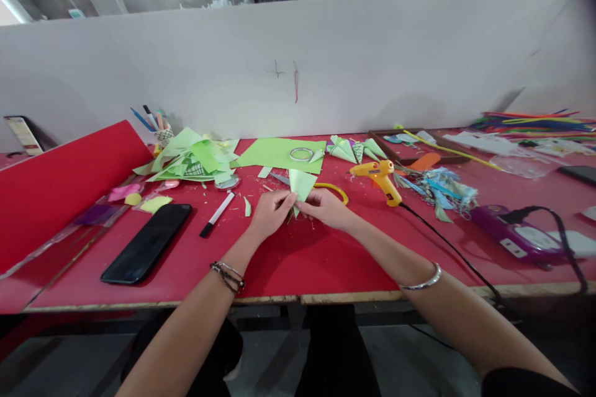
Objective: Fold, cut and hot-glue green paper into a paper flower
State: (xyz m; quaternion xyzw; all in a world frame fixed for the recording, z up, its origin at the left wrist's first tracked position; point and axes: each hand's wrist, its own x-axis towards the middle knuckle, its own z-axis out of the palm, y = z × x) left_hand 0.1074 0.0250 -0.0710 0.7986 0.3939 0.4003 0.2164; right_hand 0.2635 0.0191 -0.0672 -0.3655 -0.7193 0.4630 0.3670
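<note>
A light green paper piece (302,183), folded to a point at the bottom, is held upright over the red table. My left hand (274,213) pinches its left lower edge between thumb and fingers. On the other side, my right hand (326,208) grips the lower right part, its fingers curled. Scissors with a yellow handle (339,191) lie just behind my hands, partly hidden by the paper. Farther back a green sheet (265,154) carries a roll of tape (302,154). Several green paper cones (342,149) rest to its right.
A yellow glue gun (382,181) with a black cord lies right of my hands. Black phone (148,243), marker (217,215) and green paper scraps (195,158) are at left. At right sit a purple power strip (516,234) and a tangle of blue strands (442,189).
</note>
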